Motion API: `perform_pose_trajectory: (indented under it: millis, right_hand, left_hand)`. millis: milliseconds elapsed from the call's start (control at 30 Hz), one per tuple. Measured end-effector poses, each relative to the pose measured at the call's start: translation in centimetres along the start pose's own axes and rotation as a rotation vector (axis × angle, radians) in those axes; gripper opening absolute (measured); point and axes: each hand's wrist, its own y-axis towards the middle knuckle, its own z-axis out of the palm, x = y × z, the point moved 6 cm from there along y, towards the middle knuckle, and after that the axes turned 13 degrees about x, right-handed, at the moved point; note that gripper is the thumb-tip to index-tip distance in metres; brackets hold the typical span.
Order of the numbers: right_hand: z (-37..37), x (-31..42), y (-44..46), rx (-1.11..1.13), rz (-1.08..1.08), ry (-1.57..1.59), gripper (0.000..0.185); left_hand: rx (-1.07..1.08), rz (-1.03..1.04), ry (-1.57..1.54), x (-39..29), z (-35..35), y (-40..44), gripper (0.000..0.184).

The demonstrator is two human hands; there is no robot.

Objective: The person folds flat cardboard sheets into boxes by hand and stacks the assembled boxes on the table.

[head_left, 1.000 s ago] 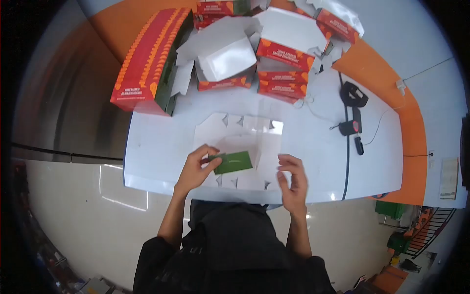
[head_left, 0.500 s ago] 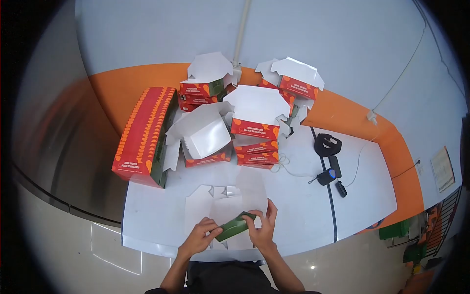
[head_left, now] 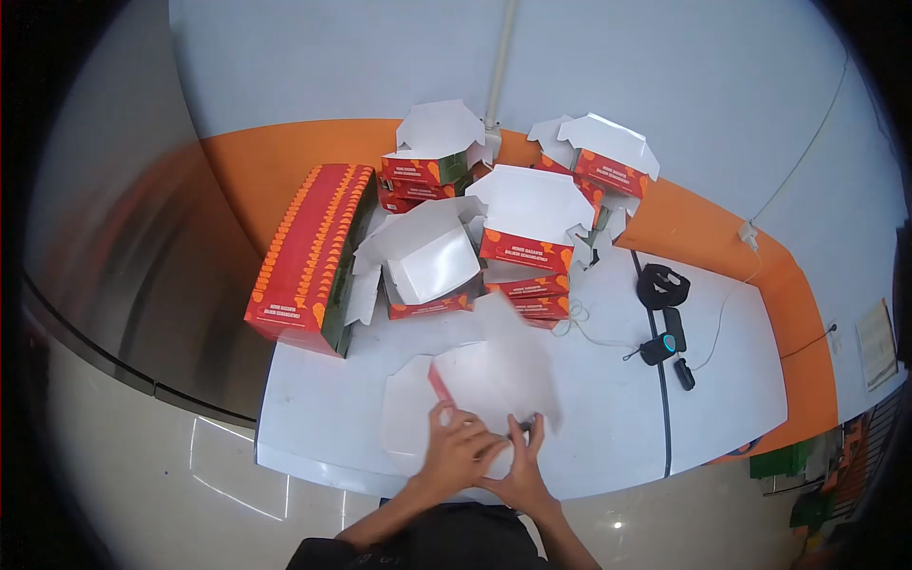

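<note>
At the near side of the table lies a part-folded food carton (head_left: 475, 370), its white inside facing up and its raised flap blurred. One red side panel stands up at its left. My left hand (head_left: 458, 448) is closed at the carton's near left part, fingers bent over the card. At the near right corner my right hand (head_left: 524, 475) pinches the card between thumb and fingers, with a small dark bit showing there. My hands nearly touch each other. The exact grip of the left fingertips is partly hidden.
Behind the carton stand stacked red boxes (head_left: 525, 249) with open white lids and an open box (head_left: 432, 266). A long red box (head_left: 309, 252) stands at the left. To the right lie a black strap (head_left: 662, 286), a small black device (head_left: 657, 349) and cables.
The green panel between my hands has turned out of sight, and a red side panel now stands up. My left hand has moved right, towards my right hand. The camera view has shifted slightly.
</note>
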Motion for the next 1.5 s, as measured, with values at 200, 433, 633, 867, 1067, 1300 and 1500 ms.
perform_pose_trajectory:
  millis: [200, 433, 633, 867, 1067, 1300, 1500]
  right_hand:
    - [-6.1, -3.1, -0.4, -0.523, -0.210, 0.261, 0.109]
    - [-25.5, 2.2, 13.6, -0.443, -0.551, 0.371, 0.112]
    - [-27.4, -2.6, 21.7, -0.511, -0.491, 0.433, 0.085]
    - [-19.6, -2.2, 11.7, -0.403, -0.387, 0.288, 0.065]
    - [-9.6, -10.9, 2.5, -0.094, 0.000, 0.338, 0.064]
    - [0.8, -10.8, -3.7, -0.062, 0.104, 0.105, 0.067]
    - [0.0, -11.8, -3.9, -0.398, -0.006, 0.455, 0.028]
  left_hand:
    - [-0.279, 0.149, -0.119, -5.3, -4.8, 0.1, 0.067]
    - [0.252, 0.005, -0.057, 6.2, 5.5, -5.8, 0.073]
    - [0.528, 0.117, 0.167, 7.6, 16.7, -8.9, 0.068]
    - [0.510, 0.085, 0.178, 8.1, 17.9, -8.3, 0.034]
    - [0.460, -0.071, -0.290, 8.2, 14.6, -4.8, 0.019]
    - [0.549, -0.346, -0.784, 11.1, 11.1, -1.5, 0.019]
    - [0.417, -0.413, -0.792, 10.8, 8.3, -1.3, 0.017]
